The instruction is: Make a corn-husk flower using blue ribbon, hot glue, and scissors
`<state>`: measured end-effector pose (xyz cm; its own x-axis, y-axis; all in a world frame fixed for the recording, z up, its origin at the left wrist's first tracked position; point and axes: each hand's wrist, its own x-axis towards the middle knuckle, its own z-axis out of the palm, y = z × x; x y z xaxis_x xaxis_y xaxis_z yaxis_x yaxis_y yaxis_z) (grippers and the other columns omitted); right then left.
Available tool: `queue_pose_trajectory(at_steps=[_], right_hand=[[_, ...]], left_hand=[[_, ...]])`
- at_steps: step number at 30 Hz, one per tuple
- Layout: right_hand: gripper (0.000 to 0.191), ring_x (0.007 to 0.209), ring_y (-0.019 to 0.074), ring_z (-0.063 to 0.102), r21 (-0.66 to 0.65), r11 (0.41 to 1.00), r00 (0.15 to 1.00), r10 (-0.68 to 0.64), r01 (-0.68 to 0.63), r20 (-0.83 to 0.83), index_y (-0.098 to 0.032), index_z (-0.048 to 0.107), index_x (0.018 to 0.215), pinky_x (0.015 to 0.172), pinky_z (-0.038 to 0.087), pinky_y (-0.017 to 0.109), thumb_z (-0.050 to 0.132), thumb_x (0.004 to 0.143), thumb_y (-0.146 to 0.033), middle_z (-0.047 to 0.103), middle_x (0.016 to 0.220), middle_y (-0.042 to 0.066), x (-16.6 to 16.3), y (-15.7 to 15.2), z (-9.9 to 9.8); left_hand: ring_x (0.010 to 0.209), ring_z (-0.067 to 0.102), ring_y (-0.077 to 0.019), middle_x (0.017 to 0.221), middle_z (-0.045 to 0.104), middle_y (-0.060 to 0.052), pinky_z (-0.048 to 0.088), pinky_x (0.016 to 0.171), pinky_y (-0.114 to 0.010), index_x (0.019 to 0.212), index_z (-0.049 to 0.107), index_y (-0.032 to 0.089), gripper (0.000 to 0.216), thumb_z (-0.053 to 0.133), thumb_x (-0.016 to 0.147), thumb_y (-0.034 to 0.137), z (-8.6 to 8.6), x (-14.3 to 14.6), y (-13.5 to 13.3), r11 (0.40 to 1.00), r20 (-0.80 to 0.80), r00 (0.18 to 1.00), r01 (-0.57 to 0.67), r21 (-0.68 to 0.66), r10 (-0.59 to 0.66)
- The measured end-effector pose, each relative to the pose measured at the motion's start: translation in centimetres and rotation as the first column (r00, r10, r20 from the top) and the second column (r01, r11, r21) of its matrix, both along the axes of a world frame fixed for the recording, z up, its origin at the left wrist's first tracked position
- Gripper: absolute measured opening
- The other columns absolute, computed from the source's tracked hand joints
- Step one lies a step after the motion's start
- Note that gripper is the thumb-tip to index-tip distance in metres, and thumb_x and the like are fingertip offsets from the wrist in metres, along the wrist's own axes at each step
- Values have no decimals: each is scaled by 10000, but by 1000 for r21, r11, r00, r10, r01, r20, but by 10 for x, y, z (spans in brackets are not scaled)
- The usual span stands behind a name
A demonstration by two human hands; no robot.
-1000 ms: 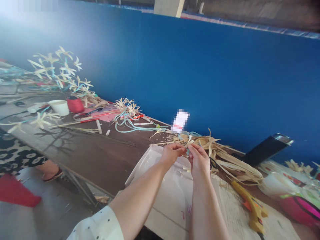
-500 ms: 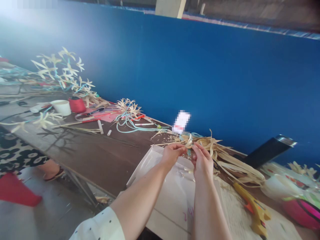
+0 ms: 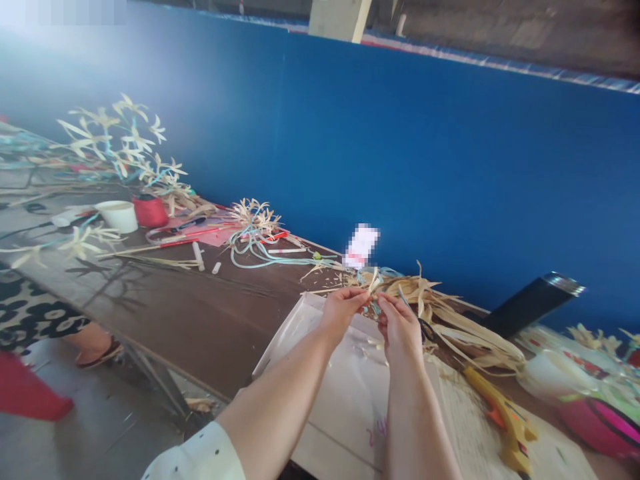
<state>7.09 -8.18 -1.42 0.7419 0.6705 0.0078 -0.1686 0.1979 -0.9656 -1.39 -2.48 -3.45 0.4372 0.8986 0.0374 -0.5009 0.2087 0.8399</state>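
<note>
Over a shallow white box point(image 3: 320, 387), both of my hands are pinched close together. My left hand point(image 3: 343, 312) has thumb and fingertips closed on a small pale strip of dried husk point(image 3: 373, 281), whose tip points up. Close by on the right, my right hand point(image 3: 401, 325) pinches at the base of the same strip, and a bit of light blue shows between the hands. The fingertips partly hide the join. A dark loop, perhaps a scissors handle point(image 3: 426, 330), shows just right of my right hand. Dried husks point(image 3: 465, 337) lie heaped behind and to the right.
A yellow glue gun point(image 3: 505, 420) lies at the right, with a black flask point(image 3: 535, 303) behind it. Husk flowers point(image 3: 135, 137), a white cup point(image 3: 119, 217), a red spool point(image 3: 151, 212) and blue cords point(image 3: 260, 257) lie left. A person's foot point(image 3: 100, 343) shows below the table.
The pale strip between my fingers has turned more upright, and my right hand has shifted slightly left and down. The dark loop beside it shows more clearly.
</note>
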Motion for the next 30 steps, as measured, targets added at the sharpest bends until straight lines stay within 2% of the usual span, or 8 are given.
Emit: queue_pose_trajectory(at_steps=[4, 9, 13, 17, 21, 26, 30], right_hand=[[356, 394, 19, 301, 7, 999, 999, 38, -39, 24, -158, 701, 824, 345, 197, 136, 786, 514, -310, 487, 507, -59, -2, -2, 2], [339, 398, 17, 299, 10, 1000, 999, 27, -27, 20, -147, 696, 814, 339, 192, 137, 777, 520, -296, 518, 542, -45, -3, -3, 4], [353, 402, 24, 326, 40, 997, 997, -69, 70, -31, -153, 674, 816, 337, 208, 137, 790, 514, -293, 530, 552, -43, -2, -3, 6], [313, 401, 35, 339, 121, 983, 991, -133, 134, -22, -165, 604, 693, 331, 204, 142, 796, 542, -360, 502, 520, -55, 0, -4, 9], [357, 378, 36, 311, 150, 971, 982, -187, 186, -8, -172, 542, 626, 321, 188, 155, 813, 521, -380, 469, 473, -73, 3, -5, 8], [349, 382, 48, 339, 127, 953, 954, -287, 276, 85, -152, 617, 652, 332, 227, 176, 827, 494, -380, 504, 463, -52, 7, -5, 4], [341, 405, 52, 382, 176, 942, 944, -308, 285, 122, -139, 646, 661, 343, 264, 181, 813, 519, -400, 590, 551, -7, 7, -5, 5]], left_hand=[[653, 570, -116, 732, 664, -53, 452, 647, -254, 811, 703, 131, 288, 721, 623, 349, 2, -1, -1, 1000, -12, 1000, -3, 2, 3], [652, 569, -120, 722, 661, -50, 447, 641, -255, 801, 700, 136, 280, 724, 615, 344, 1, -1, 0, 1000, 8, 1000, -8, -2, 8], [623, 553, -111, 701, 653, -42, 426, 614, -243, 800, 701, 137, 285, 731, 602, 340, 0, -1, 1, 999, -20, 999, -43, -16, 43], [574, 521, -93, 671, 639, -34, 405, 585, -234, 796, 694, 131, 289, 732, 593, 334, 1, -2, 3, 995, -38, 996, -81, -51, 79], [554, 494, -80, 645, 626, -29, 387, 569, -225, 763, 688, 118, 277, 741, 569, 308, 2, -2, 5, 991, -17, 995, -102, -90, 101], [556, 485, -77, 627, 611, -25, 376, 570, -224, 758, 684, 115, 265, 737, 567, 291, 1, -2, 6, 992, 14, 996, -92, -87, 93], [563, 486, -80, 641, 615, -27, 378, 576, -229, 765, 689, 122, 263, 728, 578, 303, -1, -3, 6, 992, -17, 995, -97, -79, 96]])
